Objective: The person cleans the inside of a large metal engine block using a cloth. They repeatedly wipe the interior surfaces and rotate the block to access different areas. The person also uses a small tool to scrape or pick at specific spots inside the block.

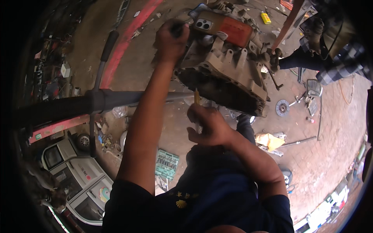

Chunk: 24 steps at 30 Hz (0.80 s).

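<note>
grey cast metal is seen at the upper middle, where a large housing (pixel 233 66) is set ahead of the person, its broad open face turned toward the body. its upper side is partly covered by a phone in a brown and red case (pixel 223 29). a slim yellow tool (pixel 197 98) is gripped by the right hand (pixel 211 125), fingers curled around it, and its narrow tip is pointed up toward the lower rim of the open face; whether the rim is touched cannot be told. the left hand (pixel 172 40) is held by the housing's far left end, beside the phone. its fingers are bent, but they are blurred, and it cannot be told whether the dark patch within that grip is a held part or shadow.

on the left, a gap is left between that hand and a red beam (pixel 128 42). below, movement is bounded by a thick grey bar (pixel 120 99), which is crossed by the left forearm and partly hidden by it. to the right, a stretch of floor (pixel 295 128) is left between the housing and a clutch disc (pixel 282 107).

the inside of the housing is lost in darkness, and what it is borne by cannot be made out. at the upper right, a co-worker's checked sleeve (pixel 347 64) is cut off by the dark rim of the view.
</note>
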Available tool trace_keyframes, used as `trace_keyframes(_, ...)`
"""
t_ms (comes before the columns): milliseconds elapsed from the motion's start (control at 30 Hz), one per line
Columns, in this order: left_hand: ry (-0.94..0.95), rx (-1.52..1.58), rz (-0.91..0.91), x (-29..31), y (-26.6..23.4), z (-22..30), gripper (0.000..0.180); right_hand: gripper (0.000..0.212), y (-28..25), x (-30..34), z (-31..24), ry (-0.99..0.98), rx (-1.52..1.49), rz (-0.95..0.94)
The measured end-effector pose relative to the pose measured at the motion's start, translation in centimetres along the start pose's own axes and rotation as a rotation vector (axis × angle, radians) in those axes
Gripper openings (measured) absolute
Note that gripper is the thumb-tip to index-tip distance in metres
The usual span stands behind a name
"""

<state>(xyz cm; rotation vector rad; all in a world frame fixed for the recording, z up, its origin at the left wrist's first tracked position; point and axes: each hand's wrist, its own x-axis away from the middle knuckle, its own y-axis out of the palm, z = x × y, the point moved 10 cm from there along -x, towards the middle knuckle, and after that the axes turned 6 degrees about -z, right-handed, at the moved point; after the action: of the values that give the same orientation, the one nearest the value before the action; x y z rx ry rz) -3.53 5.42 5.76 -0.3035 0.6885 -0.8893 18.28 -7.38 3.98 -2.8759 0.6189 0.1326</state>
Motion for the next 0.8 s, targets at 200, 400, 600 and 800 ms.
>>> trace_keyframes(200, -0.025, -0.046, 0.070, 0.1, -0.5, 0.3, 0.026, 0.031, 0.1, -4.6, -1.4, -0.061, -0.108, 0.077)
trace_keyframes(400, -0.026, -0.080, 0.076, 0.3, -0.5, 0.1, 0.025, 0.033, 0.1, -5.8, -1.0, 0.067, -0.229, 0.103)
trace_keyframes(600, -0.019, -0.136, 0.041, 0.3, -0.2, 0.2, 0.028, 0.044, 0.1, -6.1, -1.1, -0.092, -0.203, 0.177)
trace_keyframes(800, -0.042, -0.056, -0.006, 0.2, -0.1, -0.5, 0.024, 0.054, 2.1, -0.6, 0.1, 0.199, -0.238, -0.283)
